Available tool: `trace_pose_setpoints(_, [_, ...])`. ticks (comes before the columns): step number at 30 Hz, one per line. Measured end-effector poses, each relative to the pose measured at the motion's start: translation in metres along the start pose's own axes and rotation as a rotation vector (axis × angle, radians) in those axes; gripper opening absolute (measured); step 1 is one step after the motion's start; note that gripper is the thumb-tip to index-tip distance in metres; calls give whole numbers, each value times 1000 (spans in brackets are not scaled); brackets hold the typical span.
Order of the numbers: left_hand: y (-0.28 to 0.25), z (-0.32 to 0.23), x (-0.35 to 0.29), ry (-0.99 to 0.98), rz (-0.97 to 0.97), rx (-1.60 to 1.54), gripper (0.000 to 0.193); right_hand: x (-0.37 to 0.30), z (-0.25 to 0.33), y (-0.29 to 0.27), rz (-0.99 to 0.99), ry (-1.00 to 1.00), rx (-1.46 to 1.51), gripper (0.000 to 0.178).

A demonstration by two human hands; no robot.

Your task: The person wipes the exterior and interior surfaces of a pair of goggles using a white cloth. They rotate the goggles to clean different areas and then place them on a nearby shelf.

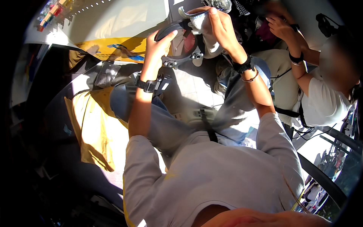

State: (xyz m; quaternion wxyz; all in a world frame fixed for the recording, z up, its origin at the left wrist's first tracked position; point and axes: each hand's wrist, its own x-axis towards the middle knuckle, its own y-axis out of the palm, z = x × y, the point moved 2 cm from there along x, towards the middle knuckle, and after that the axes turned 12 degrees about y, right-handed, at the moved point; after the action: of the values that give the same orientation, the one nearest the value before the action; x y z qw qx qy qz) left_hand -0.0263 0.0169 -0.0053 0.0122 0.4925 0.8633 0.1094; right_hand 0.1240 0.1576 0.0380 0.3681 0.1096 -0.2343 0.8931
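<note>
My left hand (155, 50) is closed around the side of a dark grey ring-shaped headband (184, 60) with small round lens-like parts along its lower edge. My right hand (223, 32) grips a whitish cloth (210, 39) at the headband's right side, thumb up and the other fingers mostly behind it. A grey curved strap (186, 13) sticks out to the left of that hand. Whether the strap joins the headband is unclear. Both are held up in front of me, above my knees. Black bands circle both my wrists, with a small box on the left one.
Close on my right sits another person in a white shirt (327, 100), hands (280, 29) raised near dark items. A table (117, 17) with a yellow printed sheet (109, 48) stands ahead, coloured small pieces (53, 15) at its far left. A yellow bag (92, 128) lies beside my left leg.
</note>
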Motion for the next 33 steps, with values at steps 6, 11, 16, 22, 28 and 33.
trace_pose_setpoints(6, [5,-12,-12,-6,-1,58,14,-12,10,28,-43,-210,-437,31])
trace_pose_setpoints(11, [0,-12,-14,-69,74,9,16,-11,-12,31,-26,-252,-487,37])
trace_pose_setpoints(16, [4,-20,-18,-93,171,-157,29,-17,5,19,47,-174,-504,35])
trace_pose_setpoints(22, [3,-26,-16,39,111,-80,35,-14,3,1,-215,-5,-196,33])
trace_pose_setpoints(28, [-2,-32,-21,316,-88,88,27,-6,4,-17,-337,-280,-363,28])
trace_pose_setpoints(33, [-1,-25,-19,260,-99,26,27,-17,11,7,-141,-365,-507,36])
